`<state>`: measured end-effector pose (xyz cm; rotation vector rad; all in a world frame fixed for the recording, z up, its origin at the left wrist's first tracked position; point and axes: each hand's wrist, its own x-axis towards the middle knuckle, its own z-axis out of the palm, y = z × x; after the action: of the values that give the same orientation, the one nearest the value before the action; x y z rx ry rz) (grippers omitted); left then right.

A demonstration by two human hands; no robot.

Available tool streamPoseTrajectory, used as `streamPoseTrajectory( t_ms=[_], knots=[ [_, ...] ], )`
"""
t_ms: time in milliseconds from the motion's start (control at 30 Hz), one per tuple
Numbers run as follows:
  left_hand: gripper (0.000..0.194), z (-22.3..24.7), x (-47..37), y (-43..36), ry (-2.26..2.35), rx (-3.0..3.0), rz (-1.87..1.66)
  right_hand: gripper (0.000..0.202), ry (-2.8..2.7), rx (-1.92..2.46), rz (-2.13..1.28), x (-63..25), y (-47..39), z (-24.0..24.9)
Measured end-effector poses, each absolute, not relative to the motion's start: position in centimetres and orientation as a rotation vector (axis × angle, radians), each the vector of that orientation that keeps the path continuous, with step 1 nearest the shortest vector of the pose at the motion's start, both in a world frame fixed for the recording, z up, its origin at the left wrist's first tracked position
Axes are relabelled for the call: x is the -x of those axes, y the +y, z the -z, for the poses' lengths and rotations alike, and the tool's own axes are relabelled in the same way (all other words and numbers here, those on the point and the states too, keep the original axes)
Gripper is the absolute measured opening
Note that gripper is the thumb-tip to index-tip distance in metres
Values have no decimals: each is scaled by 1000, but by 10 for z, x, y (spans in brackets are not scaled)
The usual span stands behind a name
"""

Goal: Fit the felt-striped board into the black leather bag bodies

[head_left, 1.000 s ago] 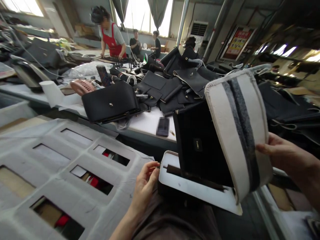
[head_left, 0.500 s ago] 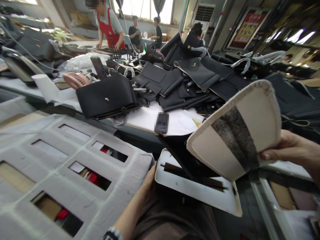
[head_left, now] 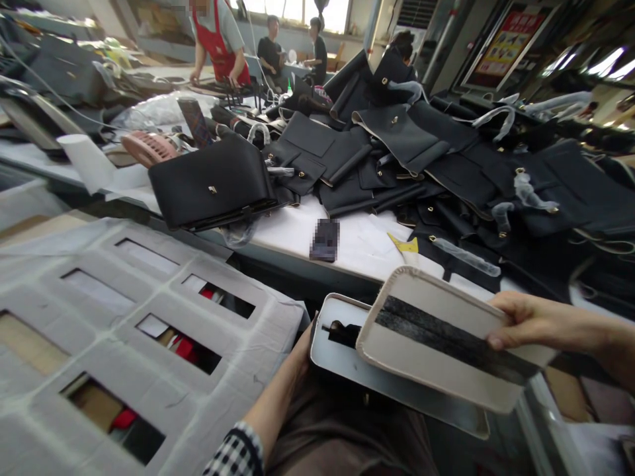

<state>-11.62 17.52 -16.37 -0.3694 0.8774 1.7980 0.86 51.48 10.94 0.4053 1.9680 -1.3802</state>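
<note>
Right hand (head_left: 528, 322) has lowered the beige panel (head_left: 446, 337) — now nearly flat.

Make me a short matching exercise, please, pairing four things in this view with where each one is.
Things:
1. cream panel
2. black handbag
3. pink fan
4. phone

Places:
A. flat on the white table top
B. behind the handbag, to its left
C. in the right hand
D. at the table's near edge

Pairs: 1-C, 2-D, 3-B, 4-A
</note>
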Motion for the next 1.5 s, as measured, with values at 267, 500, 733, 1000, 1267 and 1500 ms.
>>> streamPoseTrajectory(
  t_ms=[267,500,733,1000,1267,1500],
  knots=[
    [43,172,115,174,882,326,-1863,24,1832,-373,1385,8,524,-114],
    [54,182,117,177,841,314,-1911,37,1718,-191,1356,46,490,-90],
    [49,183,115,175,810,330,-1940,40,1726,-115,1366,82,469,-74],
    [41,181,112,177,804,349,-1947,44,1678,-255,1351,51,469,-32],
    [28,174,112,179,861,454,-1927,45,2269,-41,971,43,452,-21],
    [51,160,112,181,874,488,-1905,56,2981,315,226,-4,430,-11]
  ],
)
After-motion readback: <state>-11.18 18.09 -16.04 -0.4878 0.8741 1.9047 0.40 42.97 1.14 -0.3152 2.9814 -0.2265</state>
